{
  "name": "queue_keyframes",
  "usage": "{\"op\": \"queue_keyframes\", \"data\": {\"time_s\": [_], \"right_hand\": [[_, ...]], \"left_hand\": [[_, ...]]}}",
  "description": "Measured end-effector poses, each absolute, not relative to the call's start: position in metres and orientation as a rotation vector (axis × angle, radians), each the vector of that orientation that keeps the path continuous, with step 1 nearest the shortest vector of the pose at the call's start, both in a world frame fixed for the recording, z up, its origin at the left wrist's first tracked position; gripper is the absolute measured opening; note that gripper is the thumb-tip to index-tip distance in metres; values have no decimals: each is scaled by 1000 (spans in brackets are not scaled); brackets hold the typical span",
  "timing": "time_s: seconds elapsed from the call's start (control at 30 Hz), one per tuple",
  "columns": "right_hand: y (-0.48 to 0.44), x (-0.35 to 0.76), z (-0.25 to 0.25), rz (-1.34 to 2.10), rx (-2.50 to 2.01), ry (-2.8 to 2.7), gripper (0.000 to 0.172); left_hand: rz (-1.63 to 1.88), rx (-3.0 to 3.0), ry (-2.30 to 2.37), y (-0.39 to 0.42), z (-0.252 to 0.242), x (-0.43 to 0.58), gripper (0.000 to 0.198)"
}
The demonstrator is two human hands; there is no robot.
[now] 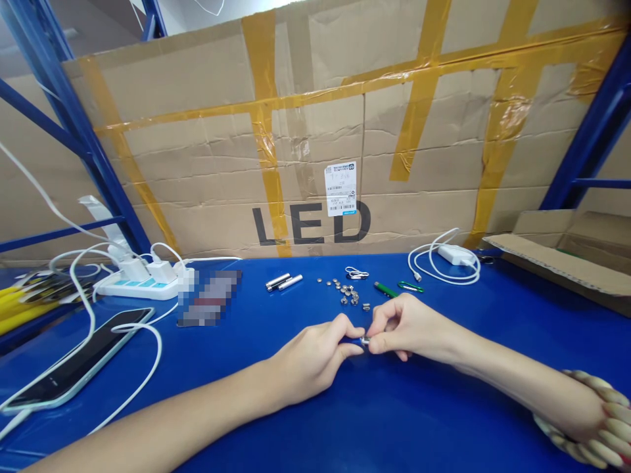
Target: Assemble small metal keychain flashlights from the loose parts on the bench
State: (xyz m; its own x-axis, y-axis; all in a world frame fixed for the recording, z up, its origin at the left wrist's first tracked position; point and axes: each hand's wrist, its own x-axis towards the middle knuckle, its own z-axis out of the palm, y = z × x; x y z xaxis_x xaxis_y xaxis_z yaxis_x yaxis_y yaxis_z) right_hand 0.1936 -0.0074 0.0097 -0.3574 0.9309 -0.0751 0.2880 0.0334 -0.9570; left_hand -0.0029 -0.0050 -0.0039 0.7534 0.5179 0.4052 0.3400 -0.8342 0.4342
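My left hand (315, 358) pinches a thin blue piece, mostly hidden by the fingers, just above the blue tabletop. At its right end a small silver metal part (365, 340) shows between my two hands. My right hand (419, 328) grips that silver part between thumb and fingertips. Behind the hands lie several small round metal pieces (351, 293). A green pen-like tube (385, 290) and a green carabiner clip (411, 287) are just beyond my right hand. Silver cylinders (283, 282) rest farther left, and a looped white cord (356, 272) lies at the back.
On the left are a phone (79, 358), a white power strip (142, 282) with cables, and a blurred-out flat item (211, 299). A white adapter (456, 255) with coiled cable lies back right, near an open cardboard box (552, 259). A large cardboard panel (211, 171) stands behind.
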Motion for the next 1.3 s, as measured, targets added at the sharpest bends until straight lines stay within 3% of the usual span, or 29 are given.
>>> {"op": "queue_keyframes", "data": {"time_s": [0.23, 0.7, 1.0, 1.1, 1.23, 1.3], "right_hand": [[-10, 193, 7, 1415, -1196, -1750, 18], [-20, 189, 15, 949, -1092, -1997, 23], [-17, 187, 5, 1352, -1172, -1822, 32], [-16, 187, 5, 1465, -1160, -1750, 35], [-15, 185, 5, 1465, -1196, -1705, 38], [-15, 184, 6, 1440, -1227, -1701, 38]], "left_hand": [[721, 2817, 427, -4, -7, -5, 14], [965, 2861, 476, -1, -12, -3, 14], [1026, 2942, 501, -1, -14, -3, 17], [1055, 2866, 514, -2, -11, -3, 10], [991, 2769, 549, -1, -8, -3, 25], [986, 2766, 549, 0, -7, -3, 24]]}}
